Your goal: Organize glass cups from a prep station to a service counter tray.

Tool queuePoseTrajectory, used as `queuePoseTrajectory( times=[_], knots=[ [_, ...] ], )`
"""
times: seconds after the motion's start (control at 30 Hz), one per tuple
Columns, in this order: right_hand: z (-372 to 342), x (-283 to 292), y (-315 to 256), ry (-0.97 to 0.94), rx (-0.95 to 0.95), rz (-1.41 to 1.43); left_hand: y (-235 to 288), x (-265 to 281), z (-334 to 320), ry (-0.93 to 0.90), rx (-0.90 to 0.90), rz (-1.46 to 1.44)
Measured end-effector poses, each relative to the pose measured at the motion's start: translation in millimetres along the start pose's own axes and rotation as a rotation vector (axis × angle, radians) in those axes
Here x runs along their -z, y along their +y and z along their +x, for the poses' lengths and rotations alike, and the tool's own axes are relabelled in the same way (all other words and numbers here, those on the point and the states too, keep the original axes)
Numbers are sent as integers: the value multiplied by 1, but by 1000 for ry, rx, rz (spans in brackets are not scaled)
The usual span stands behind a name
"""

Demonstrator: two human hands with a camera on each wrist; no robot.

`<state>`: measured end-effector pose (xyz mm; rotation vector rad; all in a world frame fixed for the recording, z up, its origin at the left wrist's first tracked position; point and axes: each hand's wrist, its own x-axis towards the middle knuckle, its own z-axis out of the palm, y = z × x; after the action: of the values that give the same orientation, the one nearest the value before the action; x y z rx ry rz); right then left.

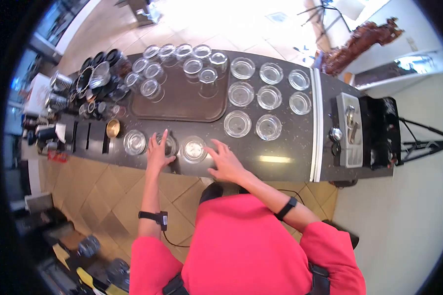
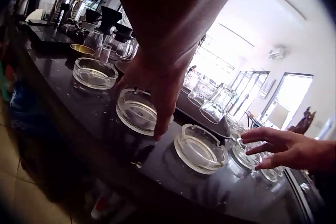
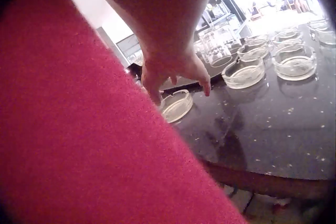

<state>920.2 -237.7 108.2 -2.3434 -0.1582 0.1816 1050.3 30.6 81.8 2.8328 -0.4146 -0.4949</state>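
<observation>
My left hand (image 1: 157, 153) reaches over a round clear glass ashtray (image 2: 135, 112) near the counter's front edge. Thumb and fingers stand at opposite sides of its rim, gripping it. A second ashtray (image 1: 194, 149) rests just to the right, between both hands. Beside that one my right hand (image 1: 226, 163) hovers with fingers spread and nothing held; the right wrist view shows its fingers (image 3: 207, 88) pointing down near an ashtray (image 3: 177, 106). Left of my left hand lies another ashtray (image 1: 135, 142).
Several more ashtrays (image 1: 237, 124) stand in rows on the right of the dark counter (image 1: 211, 169). Behind, a brown tray (image 1: 177, 110) carries upturned glasses (image 1: 208, 76). A brass bowl (image 1: 113, 129) and coffee gear are at left; a cutlery tray (image 1: 350, 152) is at right.
</observation>
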Motion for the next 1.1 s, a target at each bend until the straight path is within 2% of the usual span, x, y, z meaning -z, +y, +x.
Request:
queuePoseTrajectory(
  times=[0.07,0.2,0.27,0.3,0.6,0.67,0.83,0.9,0.97,1.1],
  knots=[
    [18,-19,-11,-10,-22,-220,2,8,1,-7,-55,-1],
    [41,-40,-23,2,-102,-311,-1,12,2,-11,-104,-16],
    [46,-48,-28,-130,-166,-360,-5,9,2,4,-107,-35],
    [47,-52,-31,-90,-163,-408,-4,10,2,26,-125,-36],
    [66,-59,-34,29,-126,-501,-5,12,1,68,-172,-45],
    [70,-57,-32,-90,-141,-394,-6,11,1,55,-169,-48],
    [37,-27,-42,-63,-186,-278,-5,12,0,62,-169,-51],
    [7,-3,-41,74,-227,-162,-1,15,-2,60,-164,-68],
    [-28,33,-41,126,-289,-89,2,16,-4,67,-156,-82],
    [-93,90,10,385,-449,-35,22,14,-17,37,-142,-104]
  ],
)
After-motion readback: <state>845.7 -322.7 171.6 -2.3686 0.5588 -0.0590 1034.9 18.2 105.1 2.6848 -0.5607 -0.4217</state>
